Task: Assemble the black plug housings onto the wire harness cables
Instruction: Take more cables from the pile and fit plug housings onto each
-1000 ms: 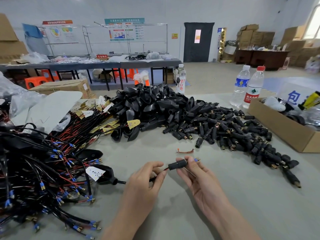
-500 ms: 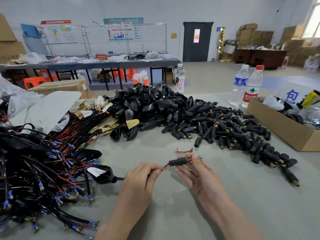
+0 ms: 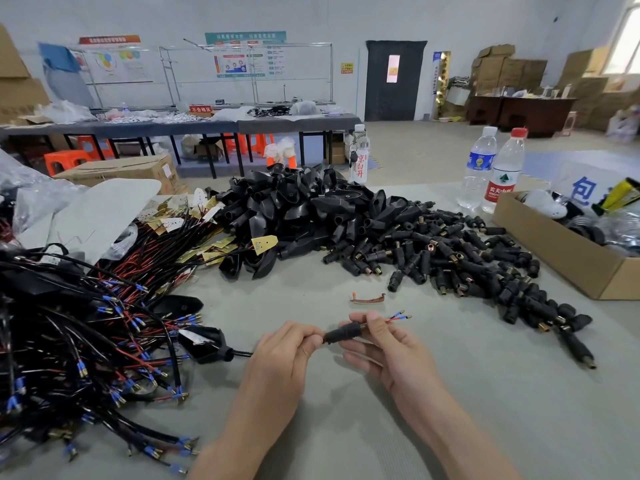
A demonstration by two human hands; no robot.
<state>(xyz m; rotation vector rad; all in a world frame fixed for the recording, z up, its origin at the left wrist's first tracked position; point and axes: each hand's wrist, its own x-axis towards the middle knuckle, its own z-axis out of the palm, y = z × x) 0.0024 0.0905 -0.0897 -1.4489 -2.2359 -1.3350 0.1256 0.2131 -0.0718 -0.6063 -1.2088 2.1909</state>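
Left hand (image 3: 282, 353) grips black cable (image 3: 242, 353); right hand (image 3: 384, 344) pinches plug housing (image 3: 341, 333); loose housings (image 3: 450, 261) heaped toward table's far edge

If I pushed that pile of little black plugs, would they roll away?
Probably some would. The plug housings are small, round-bodied and lie loose on the flat table, so they'd likely scatter and roll. They look like stiff, light plastic, so probably wouldn't bend.

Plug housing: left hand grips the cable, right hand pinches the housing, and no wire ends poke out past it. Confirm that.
One point is wrong: the head view shows red and blue wire ends poking out past the plug housing. The rest stands: left hand grips the cable, right hand pinches the housing.
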